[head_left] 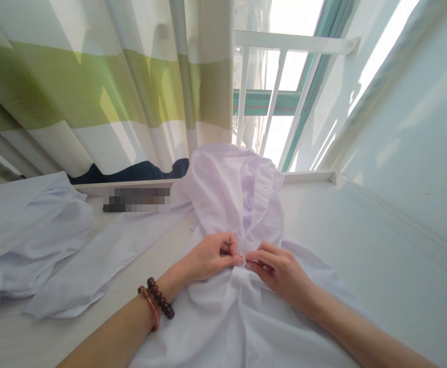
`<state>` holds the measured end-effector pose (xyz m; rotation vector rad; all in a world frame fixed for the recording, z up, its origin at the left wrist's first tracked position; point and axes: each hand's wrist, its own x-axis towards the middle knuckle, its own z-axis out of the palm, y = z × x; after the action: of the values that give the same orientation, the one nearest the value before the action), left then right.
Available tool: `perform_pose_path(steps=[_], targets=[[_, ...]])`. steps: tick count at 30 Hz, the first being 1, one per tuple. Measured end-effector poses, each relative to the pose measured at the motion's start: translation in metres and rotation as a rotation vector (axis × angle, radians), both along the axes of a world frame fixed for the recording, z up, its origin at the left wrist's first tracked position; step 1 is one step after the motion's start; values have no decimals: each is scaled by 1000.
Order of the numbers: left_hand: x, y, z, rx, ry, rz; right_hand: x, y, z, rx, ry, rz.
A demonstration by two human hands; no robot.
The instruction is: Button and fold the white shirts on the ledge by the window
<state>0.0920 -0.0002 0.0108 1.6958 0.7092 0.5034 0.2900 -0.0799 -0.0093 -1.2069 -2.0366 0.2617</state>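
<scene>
Left hand (pixel 211 255), right hand (pixel 279 271) pinching white shirt (pixel 231 189) between them.

Both forearms bare, coming in from the bottom edge and converging mid-frame. Left hand (pixel 212 255) palm down, fingers curled, thumb and index pinched. Right hand (pixel 280 272) mirrors it, also pinched. Fingertips of both look touching, hard to confirm.

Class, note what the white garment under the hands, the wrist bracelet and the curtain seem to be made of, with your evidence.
The white garment looks like thin matte woven cloth, perhaps cotton: it creases and bunches softly. The bracelet shows dark round beads, likely wood, slightly glossy, beside a reddish cord of unclear material. The curtain is striped semi-sheer fabric: daylight glows through its folds.
</scene>
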Motion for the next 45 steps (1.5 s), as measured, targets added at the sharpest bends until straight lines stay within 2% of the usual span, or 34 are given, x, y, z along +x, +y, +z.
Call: perform_pose_path(steps=[10,20,26,32,40,42,45], targets=[[2,-6,-3,35,-28,37,-2,0,-1,-30,24,-27],[1,-7,-2,49,-24,78,0,1,3,-126,44,23],[2,-9,0,112,9,107,-3,2,1,-154,71,-38],[0,-12,2,193,7,35,-3,2,2,-188,116,-43],[1,-7,-8,72,-10,48,-3,2,3,-165,136,-57],[2,-7,-6,114,-6,58,-3,2,3,-145,131,-57],[3,-8,-2,272,40,75,-4,1,4,-121,126,-59]])
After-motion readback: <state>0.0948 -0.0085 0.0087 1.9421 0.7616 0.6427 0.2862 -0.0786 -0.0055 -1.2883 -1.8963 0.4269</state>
